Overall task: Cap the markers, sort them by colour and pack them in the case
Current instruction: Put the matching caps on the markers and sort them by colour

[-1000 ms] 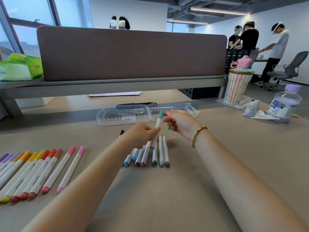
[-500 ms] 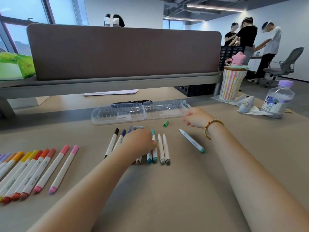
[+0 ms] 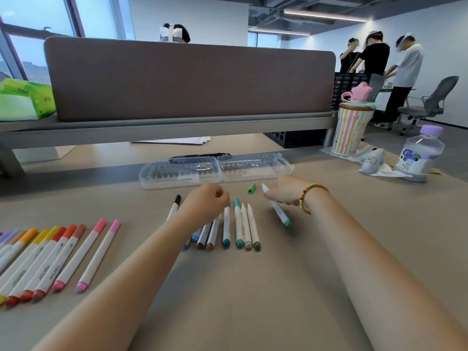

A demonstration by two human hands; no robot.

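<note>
Quick count of what's on the desk [image 3: 329, 262]. Two hands in play. Right hand [image 3: 285, 192] pinched around one white marker [image 3: 277, 207], green end cap down by the desk, pale uncapped tip poking up toward the case. One loose green cap [image 3: 251, 188] lying just beside that tip, between the hand and the case, not touching either as far as visible.

Left hand [image 3: 206, 202] curled into a loose fist, resting over the far ends of the middle cluster of markers [image 3: 228, 233]; can't tell whether anything is actually gripped inside it. Roughly eight in that cluster: one black-capped one off to the left side, a couple of blue-ended ones half hidden under the forearm, two brown-ended, two teal-ended, one pale grey and one dark grey. Exact count shaky because of the arm.

Sorted row at far left [image 3: 50, 262]: two pinks sitting slightly apart, then reds, oranges and yellows packed side by side, purples running off the frame edge. About ten visible, all capped.

One clear plastic case [image 3: 215, 169], lying open flat in two halves just past the hands, no markers in it.

Off to the right, well apart: one water bottle [image 3: 419, 155] with a purple lid, one striped cup [image 3: 350, 130].
</note>
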